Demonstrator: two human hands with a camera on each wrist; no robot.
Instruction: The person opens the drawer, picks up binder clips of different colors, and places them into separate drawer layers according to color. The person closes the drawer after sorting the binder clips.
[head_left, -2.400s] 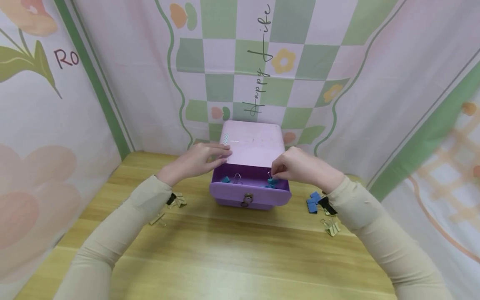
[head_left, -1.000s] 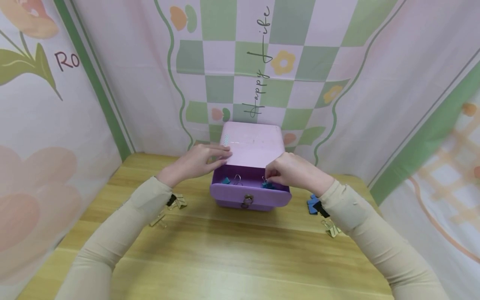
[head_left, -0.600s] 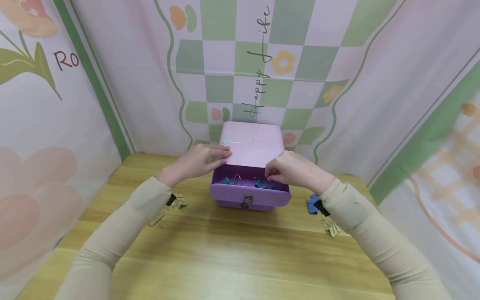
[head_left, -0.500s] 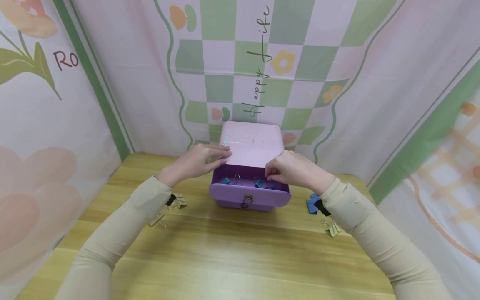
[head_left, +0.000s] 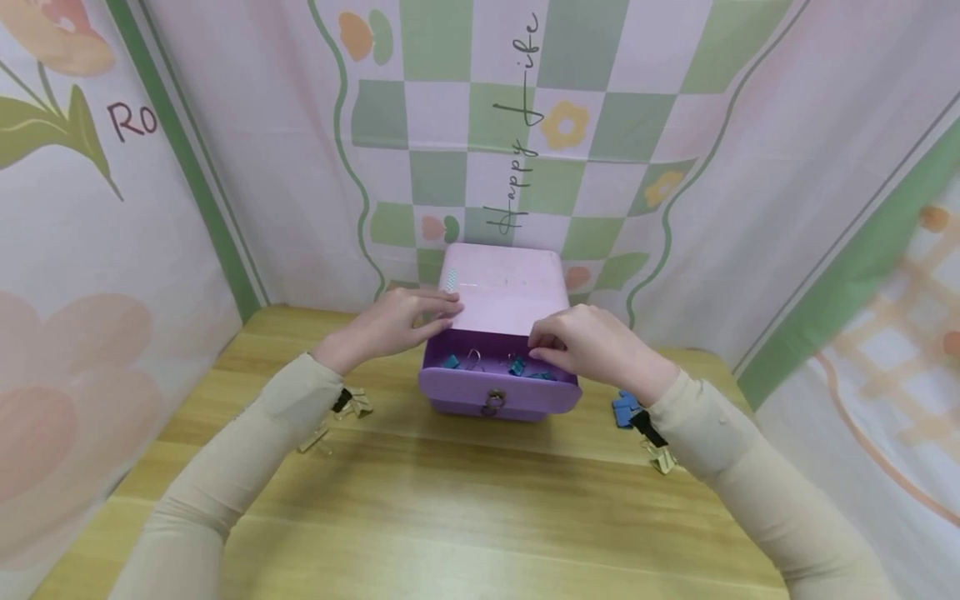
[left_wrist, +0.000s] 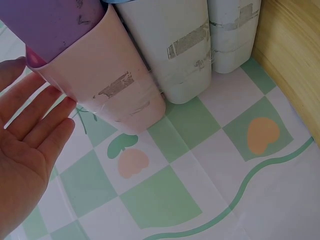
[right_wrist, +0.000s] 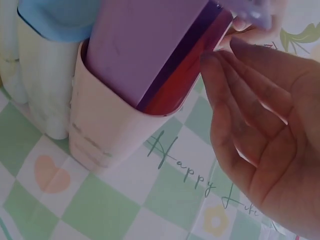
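A small pink-topped drawer box [head_left: 506,287] stands at the back of the table, its purple upper drawer [head_left: 457,385] pulled out. Inside lie teal binder clips: one at the left [head_left: 451,362], one in the middle [head_left: 517,366] and one at the right [head_left: 542,377], partly hidden by the drawer front. My left hand [head_left: 405,317] touches the box's left front corner with extended fingers, thumb beside the drawer. Over the drawer's right side hovers my right hand [head_left: 581,337], fingers bent. In the right wrist view, nothing sits between its thumb and fingers [right_wrist: 220,85].
Blue binder clips [head_left: 624,410] and a yellow binder clip [head_left: 663,460] lie on the table to the right, partly behind my sleeve. More yellow clips [head_left: 358,403] are at the left. Below is a second drawer with a ring pull [head_left: 489,410]. A printed curtain [head_left: 435,125] hangs behind.
My right hand dipped left into the drawer with a teal binder clip and let it go; the clip now lies mid-drawer. Thumb and fingers have since parted slightly. My left hand stayed put.
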